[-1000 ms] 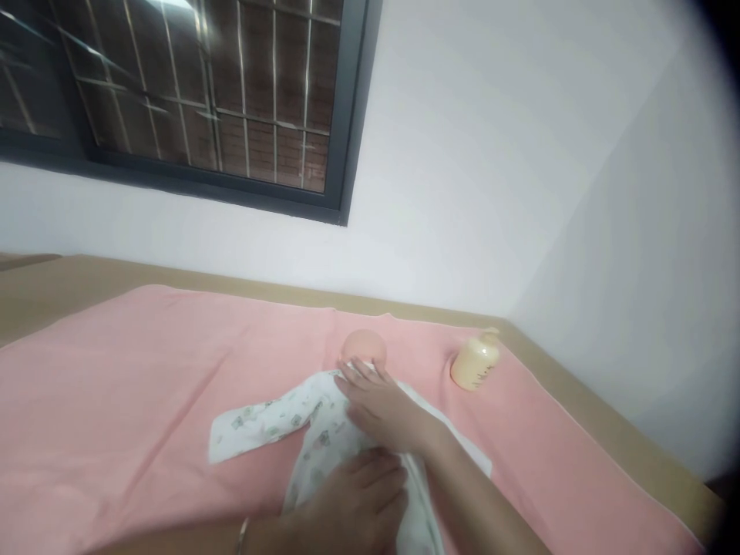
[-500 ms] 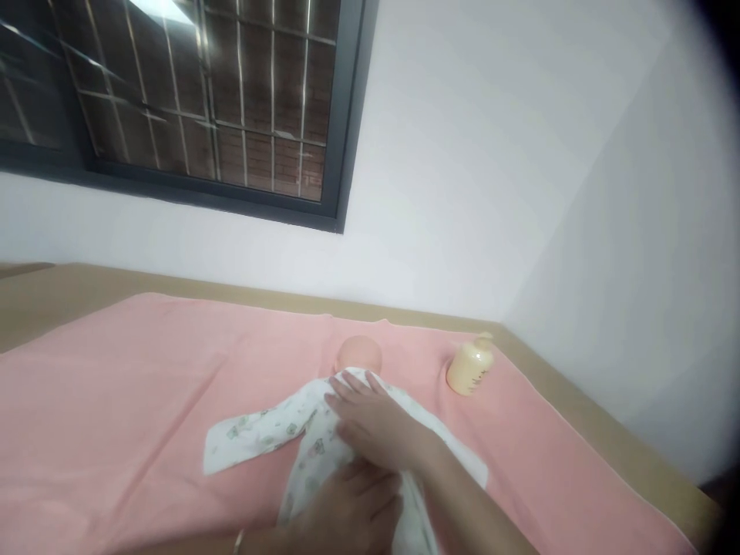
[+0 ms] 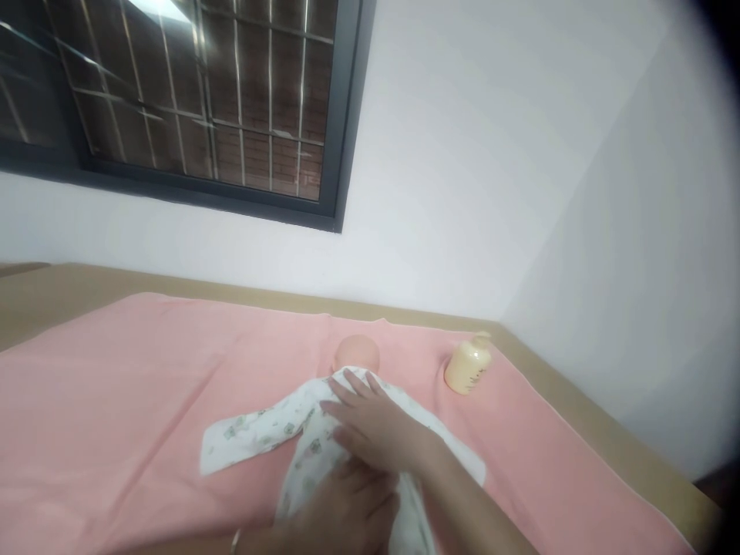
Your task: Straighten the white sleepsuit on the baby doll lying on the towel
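A baby doll in a white garment with a small printed pattern [image 3: 254, 435] lies on a pink cloth [image 3: 156, 385]. Its bare rounded head [image 3: 356, 353] points away from me, and its sleeves spread to both sides. My right hand [image 3: 370, 424] lies flat on the upper body, fingers spread towards the neck. Just below, partly under the right wrist, my left hand [image 3: 347, 501] rests on the lower body with fingers pointing right. Some left fingertips are hidden or blurred, and the doll's legs are mostly covered.
A cream pump bottle [image 3: 468, 365] stands on the cloth, right of the doll's head. The cloth covers a tan surface [image 3: 583, 401] bordered by white walls [image 3: 439, 169]. A dark-framed window [image 3: 213, 100] with metal bars is at upper left.
Both hands stay on the doll in nearly the same places. The fingers of my right hand are slightly more spread. The whole view has shifted very slightly.
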The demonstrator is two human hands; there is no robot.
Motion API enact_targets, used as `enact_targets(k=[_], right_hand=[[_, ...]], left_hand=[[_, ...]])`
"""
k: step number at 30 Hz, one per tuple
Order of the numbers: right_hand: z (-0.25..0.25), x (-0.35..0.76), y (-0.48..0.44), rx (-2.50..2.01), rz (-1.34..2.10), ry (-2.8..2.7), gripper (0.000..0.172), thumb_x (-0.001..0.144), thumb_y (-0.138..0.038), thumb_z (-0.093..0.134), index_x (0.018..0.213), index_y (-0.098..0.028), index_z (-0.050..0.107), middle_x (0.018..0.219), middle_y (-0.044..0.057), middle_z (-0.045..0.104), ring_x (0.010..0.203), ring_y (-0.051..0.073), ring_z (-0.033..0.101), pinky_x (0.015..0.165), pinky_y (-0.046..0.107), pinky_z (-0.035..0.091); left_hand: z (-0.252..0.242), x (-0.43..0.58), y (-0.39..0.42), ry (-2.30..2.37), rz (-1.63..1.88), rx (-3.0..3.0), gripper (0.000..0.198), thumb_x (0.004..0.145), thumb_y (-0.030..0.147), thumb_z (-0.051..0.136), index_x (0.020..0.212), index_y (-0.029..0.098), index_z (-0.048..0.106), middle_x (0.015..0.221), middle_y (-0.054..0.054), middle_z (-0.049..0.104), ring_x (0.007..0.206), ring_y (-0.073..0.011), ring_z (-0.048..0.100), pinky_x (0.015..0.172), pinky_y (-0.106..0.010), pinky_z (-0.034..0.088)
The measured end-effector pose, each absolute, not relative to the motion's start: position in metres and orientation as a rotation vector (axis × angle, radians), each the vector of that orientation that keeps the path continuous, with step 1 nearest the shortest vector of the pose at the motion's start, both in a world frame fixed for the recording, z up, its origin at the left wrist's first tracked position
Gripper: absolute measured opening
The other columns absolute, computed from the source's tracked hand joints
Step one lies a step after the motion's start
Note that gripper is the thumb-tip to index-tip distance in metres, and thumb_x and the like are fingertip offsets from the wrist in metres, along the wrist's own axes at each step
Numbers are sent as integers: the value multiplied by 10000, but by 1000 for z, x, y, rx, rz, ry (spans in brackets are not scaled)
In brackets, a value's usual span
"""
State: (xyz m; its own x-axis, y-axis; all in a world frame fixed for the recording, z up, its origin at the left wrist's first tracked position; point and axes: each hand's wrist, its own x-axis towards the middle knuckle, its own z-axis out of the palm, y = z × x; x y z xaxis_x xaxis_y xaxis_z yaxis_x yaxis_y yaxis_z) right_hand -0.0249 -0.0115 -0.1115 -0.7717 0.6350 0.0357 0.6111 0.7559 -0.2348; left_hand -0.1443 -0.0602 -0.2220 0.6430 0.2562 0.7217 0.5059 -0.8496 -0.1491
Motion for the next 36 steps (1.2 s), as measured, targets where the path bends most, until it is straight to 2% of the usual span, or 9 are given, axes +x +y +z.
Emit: enact_targets(k=[6,8,12,20,24,28,30,33,36], right_hand=[[-105,-2,-2,-1188,441,-2806,532,997,-449,222,1492,-255,214,1560,72,102,1422,318,15,1107,561,150],[-99,6,-14,-1132,446,-2878,510,994,-445,245,1479,-288,248,1559,48,130,1423,316,16,1107,549,162],[-98,1,-33,-964,391,-2971,476,981,-408,321,1451,-335,305,1555,-9,151,1427,289,12,1136,515,106],[-108,-17,-2,-1159,312,-2825,517,990,-432,247,1474,-253,268,1560,25,117,1426,291,-15,1133,546,73],[-102,-1,-17,-1262,435,-2827,585,977,-476,267,1501,-232,185,1563,56,67,1424,306,3,1128,533,134],[-98,-6,-40,-1066,447,-2895,487,965,-419,355,1436,-293,355,1555,10,147,1429,277,30,1142,503,125],[-99,-15,-40,-993,453,-2904,429,968,-409,357,1380,-318,434,1550,-13,168,1430,269,30,1144,516,94],[-102,-24,-29,-994,425,-2880,385,985,-365,311,1313,-327,508,1556,-32,127,1431,251,5,1146,517,48],[-104,-22,-17,-962,452,-2904,409,1002,-357,243,1302,-335,520,1562,-42,75,1430,226,-27,1149,488,32]], left_hand=[[-219,-146,-60,-523,-1073,-2549,238,885,226,420,822,202,648,953,-57,693,906,-199,644,927,-368,526],[-225,-144,-57,-513,-1087,-2547,244,881,202,407,807,203,640,898,-50,694,866,-195,646,905,-376,532],[-230,-142,-56,-546,-1096,-2548,249,887,197,394,826,189,635,814,-61,676,827,-203,635,864,-383,531],[-196,-152,-74,-568,-1136,-2587,183,898,212,451,933,149,619,1028,-74,661,1026,-197,578,1019,-378,416],[-201,-150,-70,-539,-1136,-2577,204,902,201,435,951,159,628,980,-61,674,994,-194,592,994,-372,439],[-215,-147,-63,-582,-1081,-2599,277,916,169,360,926,199,635,883,-50,675,836,-178,620,812,-345,524],[-217,-147,-62,-571,-1068,-2616,269,920,214,369,880,202,635,846,-56,665,783,-183,617,742,-341,533],[-213,-148,-62,-535,-1054,-2633,252,900,268,406,790,179,615,771,-74,639,751,-197,608,712,-352,528],[-204,-147,-66,-548,-1057,-2641,203,863,181,414,770,155,593,783,-80,630,798,-202,601,754,-361,516]])
